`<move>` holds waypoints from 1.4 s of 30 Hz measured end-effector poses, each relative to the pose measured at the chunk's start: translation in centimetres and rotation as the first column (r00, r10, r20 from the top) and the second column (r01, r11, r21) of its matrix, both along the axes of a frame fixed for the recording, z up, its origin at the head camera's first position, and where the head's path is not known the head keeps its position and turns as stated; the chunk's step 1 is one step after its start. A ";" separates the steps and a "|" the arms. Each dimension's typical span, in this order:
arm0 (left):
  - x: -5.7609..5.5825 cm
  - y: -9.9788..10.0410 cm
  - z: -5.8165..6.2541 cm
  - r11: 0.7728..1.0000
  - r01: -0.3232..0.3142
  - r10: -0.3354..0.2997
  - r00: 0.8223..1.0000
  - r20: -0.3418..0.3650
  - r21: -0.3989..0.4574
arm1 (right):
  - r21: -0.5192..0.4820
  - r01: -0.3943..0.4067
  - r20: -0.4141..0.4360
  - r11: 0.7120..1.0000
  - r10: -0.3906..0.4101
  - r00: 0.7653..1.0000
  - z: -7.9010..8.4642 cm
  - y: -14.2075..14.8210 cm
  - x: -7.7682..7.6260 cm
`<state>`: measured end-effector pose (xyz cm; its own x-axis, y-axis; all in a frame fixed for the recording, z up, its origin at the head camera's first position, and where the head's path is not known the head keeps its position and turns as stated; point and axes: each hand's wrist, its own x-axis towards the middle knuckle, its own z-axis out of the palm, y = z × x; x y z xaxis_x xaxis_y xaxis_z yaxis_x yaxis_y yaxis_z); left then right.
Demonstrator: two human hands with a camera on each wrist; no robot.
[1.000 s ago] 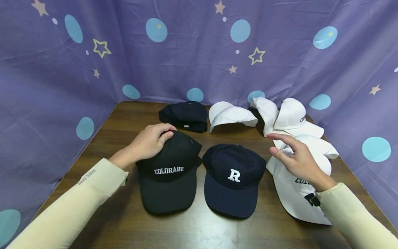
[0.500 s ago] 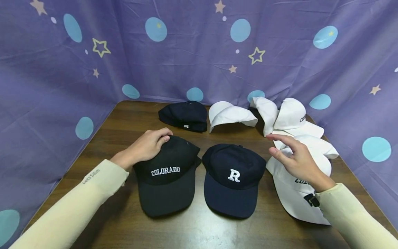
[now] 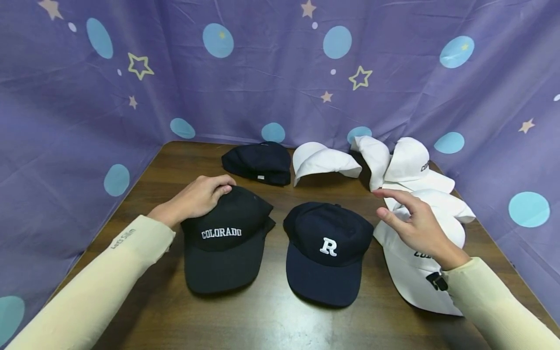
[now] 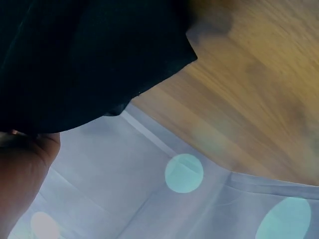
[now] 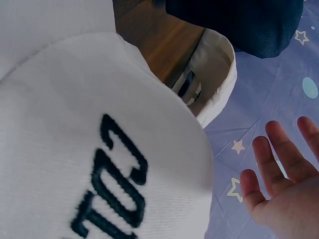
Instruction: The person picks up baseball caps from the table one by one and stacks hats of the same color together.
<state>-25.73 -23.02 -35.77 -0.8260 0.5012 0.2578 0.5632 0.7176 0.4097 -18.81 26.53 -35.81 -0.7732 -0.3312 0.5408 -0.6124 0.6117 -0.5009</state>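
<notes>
My left hand [image 3: 199, 197] grips the back of the crown of a black cap [image 3: 225, 257] lettered COLORADO, thumb on top and the other fingers hidden. In the left wrist view this cap [image 4: 89, 59] fills the upper left; I cannot tell whether it touches the table. To its right lies a navy cap [image 3: 325, 279] with a white R, brim toward me. Over a white COLORADO cap [image 3: 415, 287] hovers my right hand [image 3: 422, 228], holding nothing. The right wrist view shows its fingers spread beside the white cap [image 5: 164, 164].
Along the back of the wooden table [image 3: 280, 321] are a dark cap [image 3: 258, 163] and a white cap [image 3: 325, 163] on its side. More white caps [image 3: 411, 163] crowd the back right. A purple patterned cloth [image 3: 271, 73] surrounds the table's back and sides.
My left hand has drawn the black cap to the left, widening the gap to the navy cap; its brim first came nearer, then went back a little. The right hand stays nearly still.
</notes>
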 end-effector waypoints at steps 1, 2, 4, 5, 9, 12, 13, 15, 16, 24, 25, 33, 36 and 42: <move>0.0 -0.2 0.0 1.000 -0.005 0.005 1.000 0.004 -0.001 | -0.001 -0.001 0.000 1.000 0.001 1.000 0.0 0.0 0.0; 0.1 -0.3 0.0 1.000 -0.010 0.010 1.000 0.005 -0.001 | -0.001 -0.003 0.000 1.000 0.003 1.000 0.1 -0.1 -0.1; 0.2 -0.6 0.0 1.000 -0.018 0.018 1.000 0.010 0.000 | 0.000 -0.004 -0.001 1.000 0.004 1.000 0.1 -0.1 -0.1; 0.2 -0.7 0.0 1.000 -0.020 0.020 1.000 0.013 0.002 | 0.001 -0.004 -0.001 1.000 0.004 1.000 0.1 -0.1 -0.2; 0.3 -0.9 0.0 1.000 -0.020 0.019 0.999 0.027 0.012 | 0.004 0.004 0.004 1.000 -0.004 1.000 0.0 -0.1 -0.2; 0.3 -0.9 0.0 1.000 -0.017 0.017 0.999 0.038 0.021 | 0.005 0.011 0.011 1.000 -0.011 1.000 0.0 -0.1 -0.3; 0.3 -0.9 0.0 0.999 -0.021 0.020 0.999 0.041 0.026 | 0.007 0.013 0.014 1.000 -0.013 1.000 -0.1 -0.1 -0.2; 0.4 -0.9 0.0 0.998 -0.031 0.029 0.998 0.048 0.048 | 0.009 0.016 0.017 1.000 -0.016 1.000 -0.1 -0.1 -0.2; 0.4 -0.9 0.1 0.997 -0.036 0.033 0.998 0.051 0.064 | 0.008 0.014 0.019 1.000 -0.014 1.000 -0.1 -0.1 -0.2; 0.4 -0.2 1.2 0.986 -0.093 0.082 0.994 0.078 0.142 | -0.001 0.009 0.016 1.000 -0.008 1.000 -0.3 -0.3 -0.4; 0.4 0.0 1.4 0.983 -0.105 0.094 0.992 0.079 0.148 | 0.000 0.009 0.015 1.000 -0.009 1.000 -0.3 -0.3 -0.5; 0.4 2.4 3.1 0.954 -0.198 0.181 0.979 0.094 0.226 | 0.009 0.024 -0.003 1.000 -0.024 1.000 -0.1 -0.3 -0.7; 0.3 3.6 3.8 0.943 -0.205 0.186 0.978 0.095 0.261 | 0.008 0.030 -0.009 1.000 -0.030 1.000 0.1 -0.3 -0.7; 0.1 6.2 5.0 0.933 -0.242 0.210 0.967 0.145 0.266 | 0.011 0.045 -0.003 0.999 -0.045 0.999 0.4 -0.4 -0.7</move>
